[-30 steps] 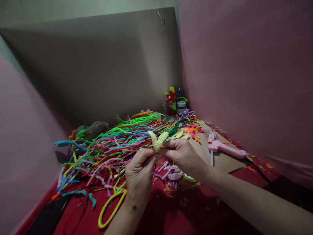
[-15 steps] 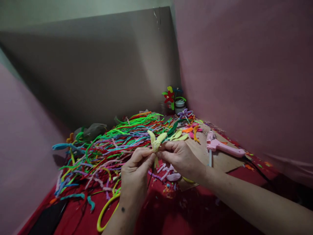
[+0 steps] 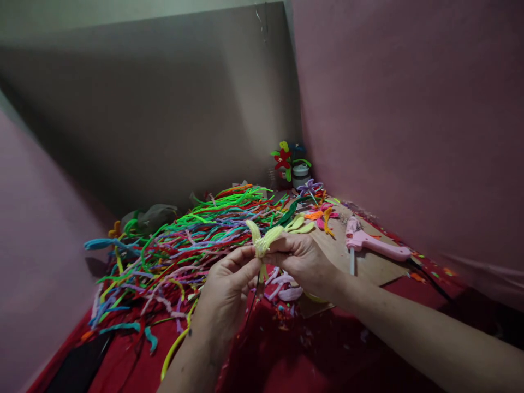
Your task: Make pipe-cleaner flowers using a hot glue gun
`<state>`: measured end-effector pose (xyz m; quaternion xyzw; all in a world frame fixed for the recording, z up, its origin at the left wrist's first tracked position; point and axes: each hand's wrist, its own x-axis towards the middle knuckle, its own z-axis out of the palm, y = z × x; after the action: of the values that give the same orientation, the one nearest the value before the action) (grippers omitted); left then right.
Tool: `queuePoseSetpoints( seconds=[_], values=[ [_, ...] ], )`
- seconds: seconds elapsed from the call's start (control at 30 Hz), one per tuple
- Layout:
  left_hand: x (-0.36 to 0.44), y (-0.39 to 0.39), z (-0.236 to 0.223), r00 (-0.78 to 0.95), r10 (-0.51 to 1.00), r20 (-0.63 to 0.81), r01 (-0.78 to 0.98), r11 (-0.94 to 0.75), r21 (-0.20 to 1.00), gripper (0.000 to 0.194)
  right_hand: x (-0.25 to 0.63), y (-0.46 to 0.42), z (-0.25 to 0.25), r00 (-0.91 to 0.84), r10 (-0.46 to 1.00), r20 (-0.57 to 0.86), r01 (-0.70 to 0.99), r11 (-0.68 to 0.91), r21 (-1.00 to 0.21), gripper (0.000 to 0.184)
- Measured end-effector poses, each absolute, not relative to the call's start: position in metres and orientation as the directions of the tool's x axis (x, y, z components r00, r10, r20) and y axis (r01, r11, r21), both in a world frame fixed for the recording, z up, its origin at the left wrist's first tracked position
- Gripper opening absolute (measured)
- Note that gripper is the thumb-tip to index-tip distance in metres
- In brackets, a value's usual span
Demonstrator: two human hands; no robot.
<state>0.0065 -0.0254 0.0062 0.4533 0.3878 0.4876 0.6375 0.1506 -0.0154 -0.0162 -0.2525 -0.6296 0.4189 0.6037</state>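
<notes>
Both hands meet over the red table and pinch a small pale-yellow pipe-cleaner flower whose looped petals fan upward. My left hand grips its base from the left with thumb and forefinger. From the right, my right hand has its fingers closed round the same base. A thin dark stem hangs down below the flower between the hands.
A big heap of coloured pipe cleaners lies behind and left of the hands. A pink glue gun rests on a cardboard sheet at right. Yellow-handled scissors lie near my left wrist. Finished flowers in a jar stand in the back corner.
The hands stay together on the yellow flower. Its petals have tipped to the right and closed up a little, and the left forearm has shifted left and lower.
</notes>
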Motion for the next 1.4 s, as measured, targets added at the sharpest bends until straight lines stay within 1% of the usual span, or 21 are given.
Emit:
queuePoseSetpoints(
  seconds=[0.1,0.17,0.33,0.6,0.83,0.97,1.13,1.27,1.4],
  values=[
    [0.007,-0.025,0.005,0.235,0.970,-0.057,-0.253,0.117,0.960,0.018,0.152,-0.016,-0.015,-0.123,0.825,0.552,-0.169,0.531,-0.830,0.007],
    [0.007,-0.025,0.005,0.250,0.966,-0.065,-0.250,0.129,0.960,0.015,0.153,-0.016,-0.013,-0.121,0.835,0.537,-0.190,0.512,-0.838,0.006],
    [0.006,-0.025,0.005,0.343,0.935,-0.086,-0.233,0.174,0.957,0.018,0.152,-0.018,-0.007,-0.156,0.876,0.456,-0.304,0.397,-0.866,0.006],
    [0.011,-0.027,0.004,0.313,0.950,-0.011,-0.276,0.103,0.956,0.021,0.148,-0.013,-0.015,-0.186,0.887,0.422,-0.443,0.308,-0.842,0.010],
    [0.013,-0.026,0.003,0.290,0.957,0.009,-0.340,0.094,0.936,0.016,0.145,-0.019,-0.014,-0.099,0.907,0.410,-0.402,0.340,-0.850,0.015],
    [0.017,-0.029,0.005,0.221,0.975,0.011,-0.357,0.070,0.931,0.016,0.146,-0.024,-0.010,-0.140,0.901,0.410,-0.376,0.335,-0.864,0.020],
    [0.020,-0.031,0.004,0.207,0.978,0.029,-0.315,0.039,0.948,0.014,0.146,-0.024,-0.011,-0.173,0.927,0.332,-0.444,0.228,-0.867,0.021],
    [0.019,-0.031,0.002,0.228,0.973,0.020,-0.293,0.049,0.955,0.015,0.143,-0.024,-0.011,-0.175,0.932,0.316,-0.500,0.192,-0.845,0.023],
    [0.017,-0.031,0.004,0.295,0.955,0.019,-0.285,0.069,0.956,0.016,0.144,-0.025,-0.009,-0.182,0.933,0.310,-0.518,0.177,-0.837,0.022]
  ],
)
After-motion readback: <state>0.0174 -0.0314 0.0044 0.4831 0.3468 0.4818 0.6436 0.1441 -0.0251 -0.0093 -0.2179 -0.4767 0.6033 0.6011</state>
